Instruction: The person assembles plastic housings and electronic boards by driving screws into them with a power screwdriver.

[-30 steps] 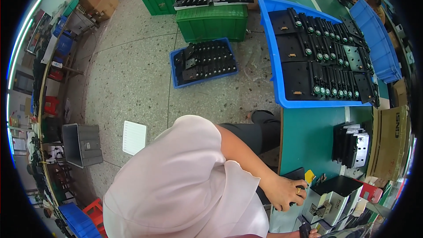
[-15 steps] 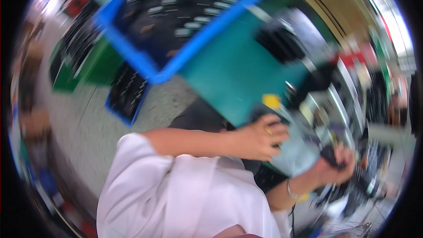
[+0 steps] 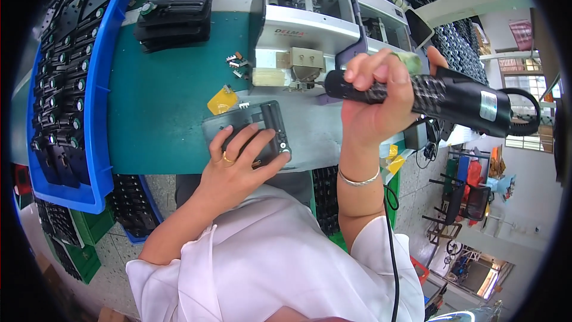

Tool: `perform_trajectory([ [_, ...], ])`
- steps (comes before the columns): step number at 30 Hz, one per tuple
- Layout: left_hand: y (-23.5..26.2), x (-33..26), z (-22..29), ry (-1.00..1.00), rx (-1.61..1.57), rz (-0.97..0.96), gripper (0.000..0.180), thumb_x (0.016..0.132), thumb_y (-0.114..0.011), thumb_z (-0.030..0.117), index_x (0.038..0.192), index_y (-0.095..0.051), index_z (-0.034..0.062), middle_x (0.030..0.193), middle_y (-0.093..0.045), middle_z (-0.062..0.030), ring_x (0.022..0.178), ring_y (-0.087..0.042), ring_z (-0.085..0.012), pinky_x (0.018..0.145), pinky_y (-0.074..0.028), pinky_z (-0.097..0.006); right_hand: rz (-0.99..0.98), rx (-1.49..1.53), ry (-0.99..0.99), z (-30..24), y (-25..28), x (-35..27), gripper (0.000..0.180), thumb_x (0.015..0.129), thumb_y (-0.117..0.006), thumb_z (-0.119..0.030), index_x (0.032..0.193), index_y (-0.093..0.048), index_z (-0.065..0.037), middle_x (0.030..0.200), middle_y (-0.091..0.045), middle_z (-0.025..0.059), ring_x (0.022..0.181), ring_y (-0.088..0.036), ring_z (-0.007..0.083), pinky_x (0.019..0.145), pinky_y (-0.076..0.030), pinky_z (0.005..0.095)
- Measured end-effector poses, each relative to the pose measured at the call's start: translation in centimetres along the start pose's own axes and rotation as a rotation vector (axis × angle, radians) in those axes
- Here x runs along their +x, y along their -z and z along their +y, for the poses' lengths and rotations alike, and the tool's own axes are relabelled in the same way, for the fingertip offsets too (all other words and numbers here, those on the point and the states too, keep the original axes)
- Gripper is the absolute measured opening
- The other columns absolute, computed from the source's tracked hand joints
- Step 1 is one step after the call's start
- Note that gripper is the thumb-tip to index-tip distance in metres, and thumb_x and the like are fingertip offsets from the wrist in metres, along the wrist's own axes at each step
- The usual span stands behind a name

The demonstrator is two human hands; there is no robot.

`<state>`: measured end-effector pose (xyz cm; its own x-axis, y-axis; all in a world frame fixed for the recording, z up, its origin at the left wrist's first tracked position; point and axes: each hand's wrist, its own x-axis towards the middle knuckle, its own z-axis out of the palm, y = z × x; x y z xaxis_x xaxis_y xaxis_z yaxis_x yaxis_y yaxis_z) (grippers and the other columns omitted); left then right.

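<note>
My right hand (image 3: 381,92) is wrapped round a black electric screwdriver (image 3: 453,98), held almost level. Its tip end points left, at the front of a white and grey screw feeder (image 3: 310,39); whether the two touch I cannot tell. A black plastic housing (image 3: 271,113) lies on the bench in front of me. Bent over its top is my left hand (image 3: 238,164), fingers spread and thumb at the right corner, holding it. Small metal parts show at that corner. The palm hides much of the housing. Beside its far edge lies a piece of yellow tape (image 3: 222,101).
A blue crate (image 3: 98,161) of black housings stands at left. Stacked black housings (image 3: 173,27) sit at the back of the green bench (image 3: 152,113). Small loose parts (image 3: 237,65) lie near the feeder. A second feeder (image 3: 381,21) stands beside it. The screwdriver's cord (image 3: 393,250) hangs by my right arm.
The earlier frame is blurred and turned differently. My right hand, then low at the right with a dark tool, is now raised at the feeder. My left hand stays at the housing.
</note>
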<state>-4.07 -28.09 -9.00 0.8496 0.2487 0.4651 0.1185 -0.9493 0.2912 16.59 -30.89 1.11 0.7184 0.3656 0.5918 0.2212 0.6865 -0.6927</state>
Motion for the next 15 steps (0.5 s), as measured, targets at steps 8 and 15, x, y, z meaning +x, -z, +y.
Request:
perform_trajectory([
  [8, 0.1, 0.1, 0.2, 0.033, -0.012, 0.011, 0.039, 0.071, -0.066, 0.015, 0.107, -0.064, 0.0317, 0.124, -0.052, -0.0018, 0.122, -0.045, -0.0222, 0.107, -0.023, -0.045, -0.039, -0.007, -0.006, 1.1, -0.4, -0.5, 0.056, 0.086, -0.061, -0.004, 0.129, -0.026, -0.001, 0.060, -0.052, 0.0082, 0.048, -0.052, 0.0150, 0.050, -0.051, 0.0328],
  [15, 0.2, 0.1, -0.1, 0.027, -0.023, 0.016, 0.045, 0.061, -0.077, 0.015, 0.103, -0.068, 0.0297, 0.126, -0.053, -0.0040, 0.122, -0.045, -0.0265, 0.104, -0.029, -0.045, -0.378, -0.166, 0.024, 1.6, 0.2, 0.1, 0.055, 0.085, -0.060, 0.001, 0.130, -0.029, -0.009, 0.061, -0.050, 0.0072, 0.044, -0.048, 0.0156, 0.045, -0.046, 0.0340],
])
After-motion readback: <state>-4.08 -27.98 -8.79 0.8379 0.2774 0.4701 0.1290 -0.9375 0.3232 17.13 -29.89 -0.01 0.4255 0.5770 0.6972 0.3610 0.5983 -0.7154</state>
